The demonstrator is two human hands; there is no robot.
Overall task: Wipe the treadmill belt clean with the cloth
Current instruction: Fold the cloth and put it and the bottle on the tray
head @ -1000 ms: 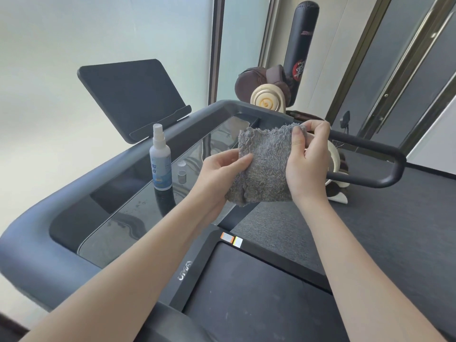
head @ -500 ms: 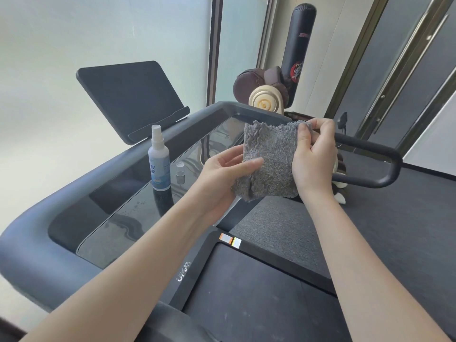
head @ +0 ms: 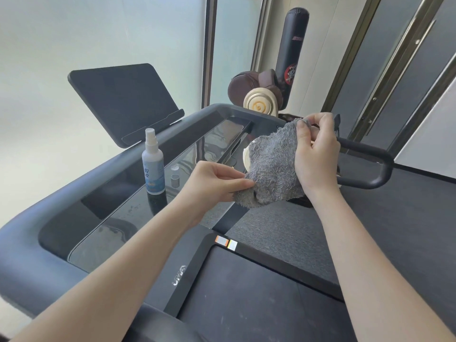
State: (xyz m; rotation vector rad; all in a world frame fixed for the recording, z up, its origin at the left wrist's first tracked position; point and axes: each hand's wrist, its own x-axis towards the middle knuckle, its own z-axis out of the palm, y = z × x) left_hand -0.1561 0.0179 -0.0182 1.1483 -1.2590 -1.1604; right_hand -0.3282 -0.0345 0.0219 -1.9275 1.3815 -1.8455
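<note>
A fluffy grey cloth (head: pixel 272 169) hangs in the air above the treadmill's front edge, held between both hands. My right hand (head: pixel 315 154) pinches its upper right corner between thumb and fingers. My left hand (head: pixel 214 185) pinches its lower left edge, where the cloth bunches. The dark treadmill belt (head: pixel 246 304) lies below, at the bottom middle of the view, with a black frame around it.
A white spray bottle (head: pixel 153 164) and a small metal cylinder (head: pixel 175 180) stand on the glossy console (head: pixel 111 218). A tablet holder (head: pixel 123 102) rises behind. The grey handrail (head: pixel 365 169) loops to the right. A punching bag (head: pixel 292 55) and cushions stand farther back.
The cloth was spread flat between my hands; now it is slack and bunched. My left hand dropped to its lower left edge, and my right hand moved to the top corner.
</note>
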